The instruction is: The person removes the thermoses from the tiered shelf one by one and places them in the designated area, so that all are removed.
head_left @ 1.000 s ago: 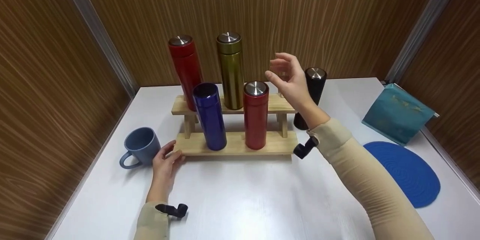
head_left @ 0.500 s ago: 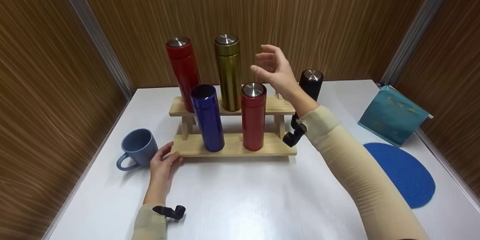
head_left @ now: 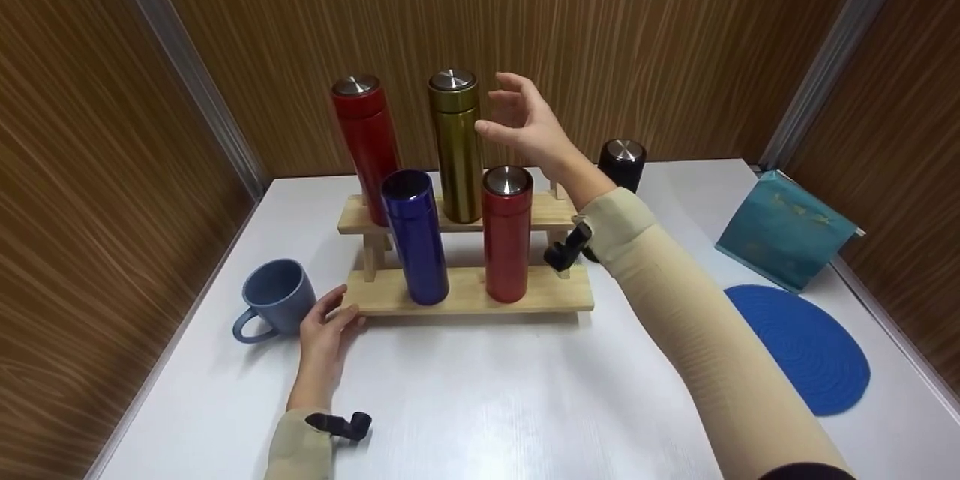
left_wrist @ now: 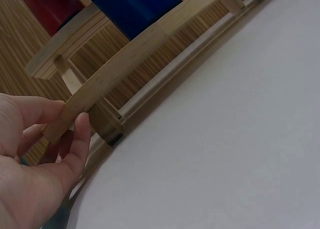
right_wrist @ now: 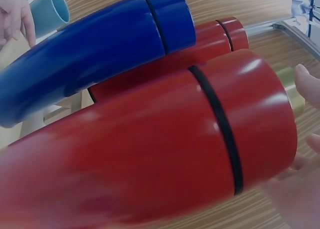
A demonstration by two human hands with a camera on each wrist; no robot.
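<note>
The person's right hand [head_left: 525, 124] is raised in the air just right of the gold flask [head_left: 456, 142], fingers loosely spread and grasping nothing; thumb and fingertips come close to the flask's upper part, though I can't tell whether they touch it. The gold flask stands upright on the far, upper step of the wooden rack [head_left: 465, 292], with a tall red flask [head_left: 365, 142] to its left. On the near, lower step stand a blue flask [head_left: 416, 236] and a shorter red flask [head_left: 508, 232]. The left hand [head_left: 324, 330] rests on the bench [head_left: 487, 405] with its fingers pinching the near left corner of the rack. A blue mug [head_left: 277, 298] sits just left of that hand. A black flask [head_left: 621, 165] stands behind the right arm.
</note>
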